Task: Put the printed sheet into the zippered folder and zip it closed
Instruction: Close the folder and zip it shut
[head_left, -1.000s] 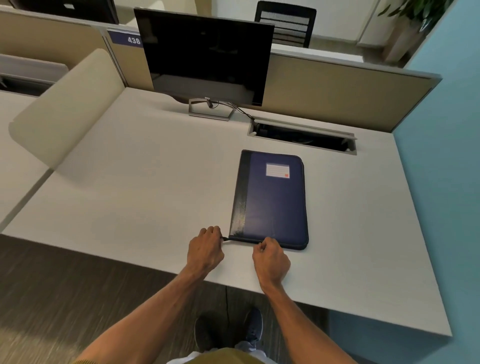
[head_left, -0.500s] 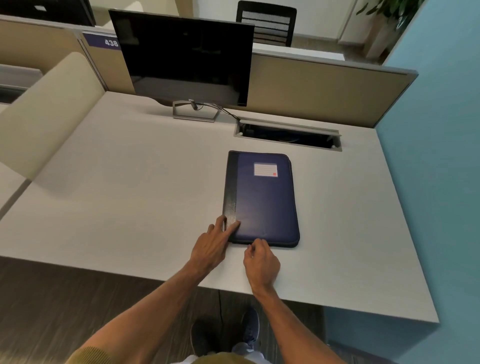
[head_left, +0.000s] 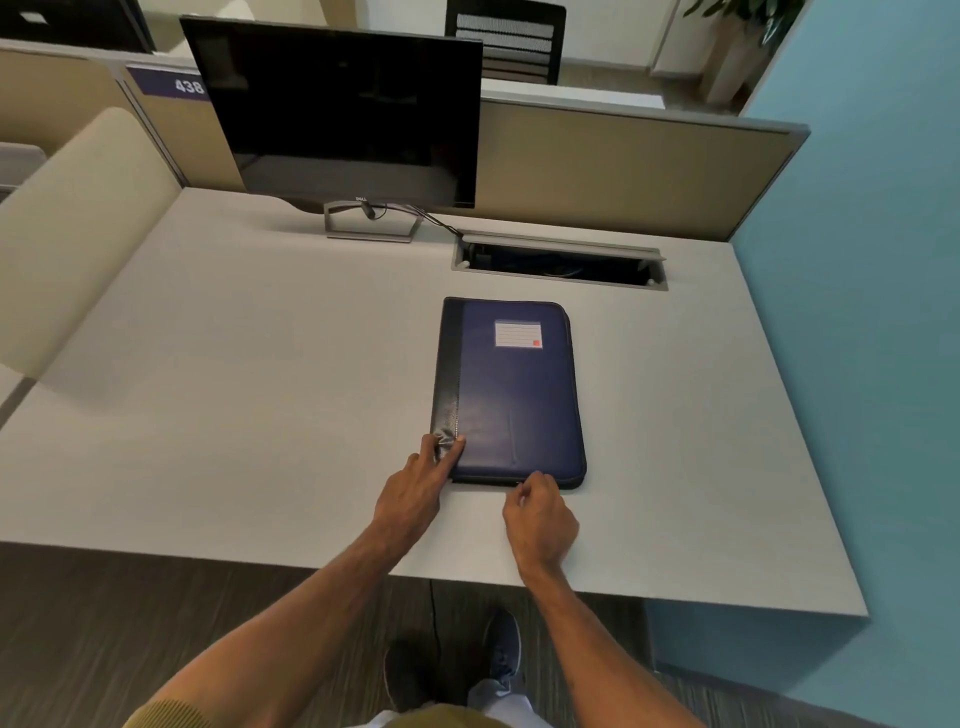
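A dark blue zippered folder (head_left: 514, 395) lies flat and closed on the desk, with a black spine strip on its left and a white label near its far end. My left hand (head_left: 415, 493) rests its spread fingertips on the folder's near-left corner and holds nothing. My right hand (head_left: 540, 514) is curled at the folder's near edge, thumb and fingers pinched against the edge just right of the middle. No printed sheet shows anywhere in view.
A dark monitor (head_left: 343, 114) on a metal stand sits at the back of the grey desk (head_left: 234, 389). An open cable slot (head_left: 561, 262) lies just behind the folder. A beige divider (head_left: 78, 234) borders the left, a blue wall (head_left: 872, 312) the right.
My left hand has left its pinch at the folder's near-left corner and now lies with fingers spread on that corner. My right hand stays curled at the near edge.
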